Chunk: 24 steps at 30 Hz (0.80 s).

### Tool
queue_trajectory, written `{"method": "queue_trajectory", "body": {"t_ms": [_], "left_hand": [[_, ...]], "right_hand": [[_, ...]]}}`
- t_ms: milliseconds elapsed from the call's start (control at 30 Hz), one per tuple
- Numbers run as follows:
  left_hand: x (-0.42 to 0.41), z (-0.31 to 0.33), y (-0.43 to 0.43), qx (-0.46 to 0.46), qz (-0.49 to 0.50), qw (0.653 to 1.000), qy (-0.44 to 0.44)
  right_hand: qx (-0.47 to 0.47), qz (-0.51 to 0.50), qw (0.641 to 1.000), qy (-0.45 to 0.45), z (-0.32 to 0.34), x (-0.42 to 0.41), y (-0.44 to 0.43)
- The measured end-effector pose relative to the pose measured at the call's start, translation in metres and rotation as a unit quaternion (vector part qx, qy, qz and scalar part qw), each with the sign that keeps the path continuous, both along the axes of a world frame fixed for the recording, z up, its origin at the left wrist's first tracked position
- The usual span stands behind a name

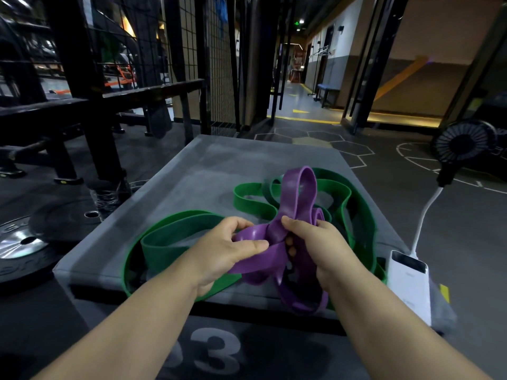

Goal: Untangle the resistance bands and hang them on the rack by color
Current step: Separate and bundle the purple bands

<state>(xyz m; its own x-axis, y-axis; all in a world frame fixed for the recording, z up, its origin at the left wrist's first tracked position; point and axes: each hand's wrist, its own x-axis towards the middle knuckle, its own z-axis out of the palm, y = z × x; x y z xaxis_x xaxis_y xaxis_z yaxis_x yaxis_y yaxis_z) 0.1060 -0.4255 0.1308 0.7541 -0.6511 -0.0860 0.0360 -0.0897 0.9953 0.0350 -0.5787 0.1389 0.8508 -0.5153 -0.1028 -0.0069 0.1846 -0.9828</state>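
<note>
A purple resistance band (297, 196) is knotted and looped above a grey padded box (192, 176). My left hand (225, 250) pinches the purple band at the knot from the left. My right hand (318, 248) grips the same knot from the right, its fingers curled through a loop. One purple loop stands up beyond my hands and another hangs over the box's near edge. A green resistance band (170, 223) lies in wide loops on the box, running under the purple band and round to the right. A black wire-grid rack (192, 50) stands at the back left.
A white power bank (410, 281) lies on the box's right edge, its cable running to a black fan (463, 146) on the floor. Weight plates (24, 242) lie on the floor at left beside a black bench frame. A corridor opens straight ahead.
</note>
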Motion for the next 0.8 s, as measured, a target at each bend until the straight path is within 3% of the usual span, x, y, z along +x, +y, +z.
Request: {"method": "queue_trajectory", "body": {"t_ms": [267, 500, 633, 800], "left_hand": [[0.005, -0.014, 0.005, 0.149, -0.090, 0.984, 0.049], [-0.005, -0.018, -0.005, -0.089, -0.036, 0.975, 0.200], [-0.005, -0.017, -0.006, -0.157, 0.003, 0.968, 0.194], [0.000, -0.012, 0.000, -0.181, -0.038, 0.973, 0.141]], "right_hand": [[0.058, 0.040, 0.998, -0.006, -0.002, -0.002, -0.002], [0.138, -0.010, 0.990, -0.013, 0.000, 0.004, -0.009], [0.197, -0.042, 0.979, 0.007, 0.004, 0.003, -0.017], [0.226, -0.046, 0.973, 0.013, 0.006, 0.000, -0.028]]}}
